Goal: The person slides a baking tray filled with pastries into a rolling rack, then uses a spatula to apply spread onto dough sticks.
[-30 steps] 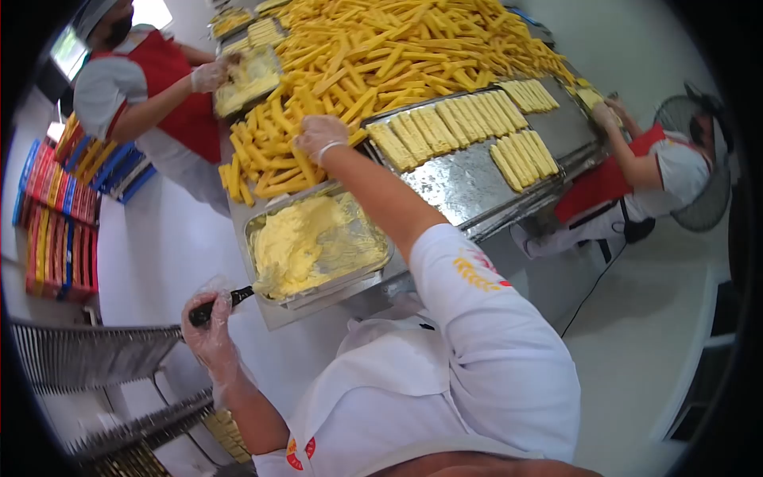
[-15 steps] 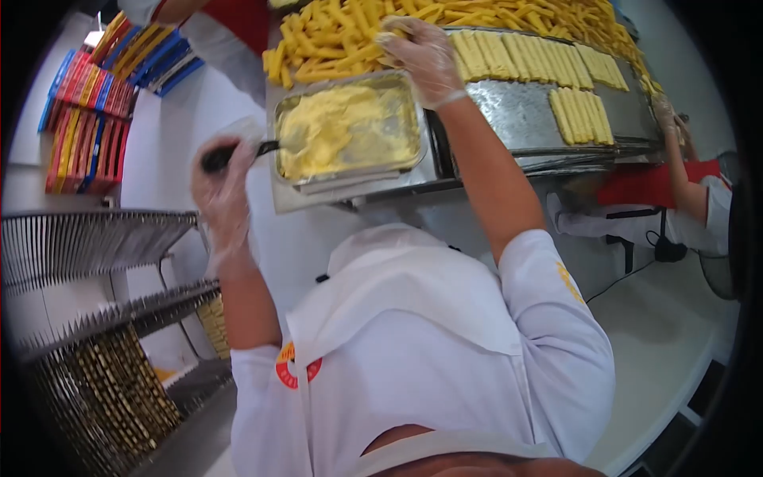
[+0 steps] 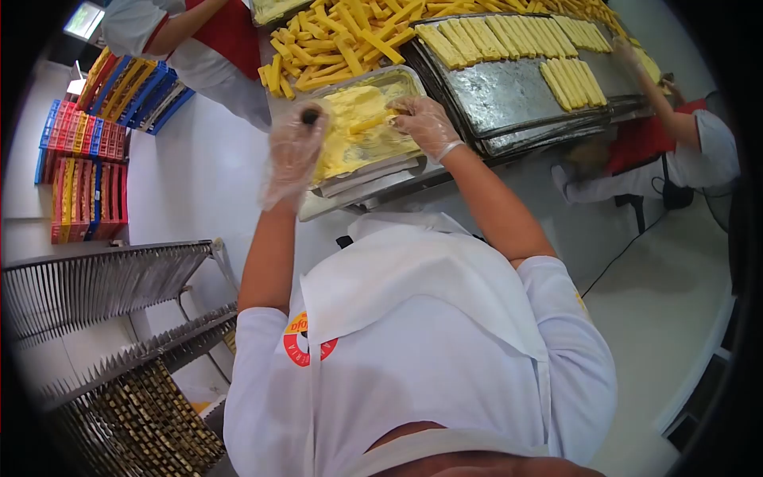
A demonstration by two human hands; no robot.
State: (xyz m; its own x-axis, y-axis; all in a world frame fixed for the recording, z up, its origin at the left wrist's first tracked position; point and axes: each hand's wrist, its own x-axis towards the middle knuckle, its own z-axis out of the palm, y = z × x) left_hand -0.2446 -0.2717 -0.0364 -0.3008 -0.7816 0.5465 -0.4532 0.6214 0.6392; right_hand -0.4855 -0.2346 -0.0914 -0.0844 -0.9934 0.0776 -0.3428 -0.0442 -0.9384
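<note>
My left hand (image 3: 292, 155), in a clear plastic glove, is closed around a black-handled tool (image 3: 309, 116); the tool's working end is hidden. It hovers at the left side of a rectangular metal tray (image 3: 387, 72) of pale yellow cream (image 3: 343, 153). Over the same tray, my gloved right hand (image 3: 427, 127) pinches one end of a yellow stick (image 3: 368, 125), which points left across the cream. Behind the tray lies a heap of plain yellow sticks (image 3: 342, 41). To the right, cream-coated sticks (image 3: 493, 38) stand in rows on a dark metal sheet (image 3: 497, 99).
One co-worker (image 3: 214, 48) stands at the upper left. Another co-worker's arm (image 3: 668, 111) reaches to the sheet's right end. Colourful stacked crates (image 3: 87, 159) are at the left, above a metal rack (image 3: 119, 278) with trays.
My right hand has come from the heap down over the cream with a yellow stick. My left hand has moved right with the black-handled tool, up to the tray. The view has shifted slightly.
</note>
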